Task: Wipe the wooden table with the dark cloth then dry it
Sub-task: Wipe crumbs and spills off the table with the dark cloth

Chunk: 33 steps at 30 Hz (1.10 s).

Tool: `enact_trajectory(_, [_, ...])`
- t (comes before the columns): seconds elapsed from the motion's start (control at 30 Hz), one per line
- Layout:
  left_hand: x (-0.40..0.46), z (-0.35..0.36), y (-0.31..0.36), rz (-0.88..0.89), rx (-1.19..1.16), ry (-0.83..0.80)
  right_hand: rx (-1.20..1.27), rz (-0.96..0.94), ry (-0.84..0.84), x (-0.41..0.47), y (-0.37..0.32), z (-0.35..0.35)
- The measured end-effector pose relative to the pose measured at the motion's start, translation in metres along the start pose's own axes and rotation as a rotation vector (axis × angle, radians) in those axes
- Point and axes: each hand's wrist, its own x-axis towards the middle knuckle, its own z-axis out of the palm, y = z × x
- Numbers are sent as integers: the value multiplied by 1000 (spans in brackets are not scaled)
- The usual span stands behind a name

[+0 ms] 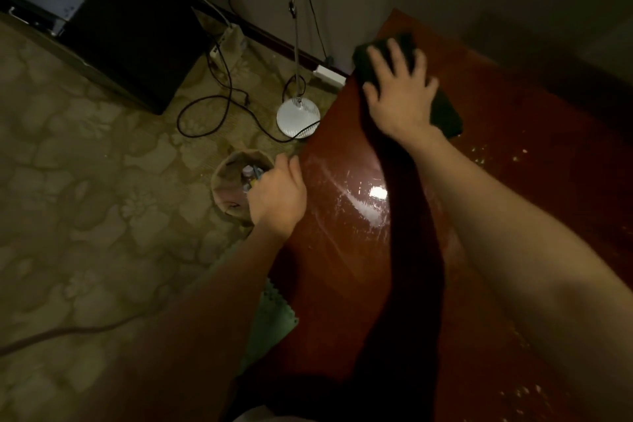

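step: wet wipe, drying not yet begun | right hand [399, 86] presses flat, fingers spread, on dark cloth [442, 110] at far left corner of wooden table [342, 250] | left hand [277, 192] loosely curled at table edge, holds nothing | next: sweep cloth over the streaked near part

- The tabletop [513, 216] is glossy reddish-brown wood, set against the wall, with a bright glare patch and pale streaks on its near left part.
- A dark cloth [445, 113] lies flat on it toward the far left corner.
- The floor [85, 181] is patterned carpet; on it stand a white round lamp base [298, 118], a black cabinet [137, 27], loose black cables [219, 106], and what seems to be a small lined bin [236, 181].
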Motion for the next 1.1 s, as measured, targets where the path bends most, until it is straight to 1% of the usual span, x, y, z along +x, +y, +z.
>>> enact_trajectory(0.03, [0,1,0,3,-26,27,17,66,12,8,1,-1])
enact_trajectory(0.1, [-1,3,-2,-19,-94,81,0,73,35,5,-3,-2])
enact_trajectory(0.17, [-1,6,-3,-53,-159,124,-27,-21,42,-15,-12,-2])
enact_trajectory(0.23, [0,8,-4,-65,-202,153,-37,-136,5,-44,-25,3])
enact_trajectory(0.33, [0,10,-6,-41,-234,181,-58,-386,-32,-91,-54,17])
enact_trajectory(0.4, [-1,10,-7,-37,-219,174,-93,-499,-52,-102,-62,23])
enact_trajectory(0.43, [-1,9,-7,-32,-214,169,-109,-520,-65,-94,-59,22])
enact_trajectory(0.47, [0,9,-8,-12,-206,165,-120,-501,-68,-81,-52,20])
enact_trajectory(0.5, [1,10,-8,25,-184,162,-122,-443,-58,-64,-43,17])
enact_trajectory(0.63, [5,16,-12,181,-46,125,-12,-14,-8,4,3,-1])
enact_trajectory(0.7, [7,18,-12,181,-19,127,37,124,8,14,8,-4])
enact_trajectory(0.73, [8,19,-12,173,-13,131,39,155,19,9,2,-3])
enact_trajectory(0.8, [9,21,-12,176,-2,145,43,148,32,-18,-17,5])
enact_trajectory(0.97, [9,21,-13,202,3,167,16,-54,45,-148,-69,34])
enact_trajectory(1.03, [9,21,-14,227,2,170,-15,-80,-1,-177,-64,37])
enact_trajectory(1.1, [8,20,-14,280,16,183,-39,-131,-7,-173,-41,33])
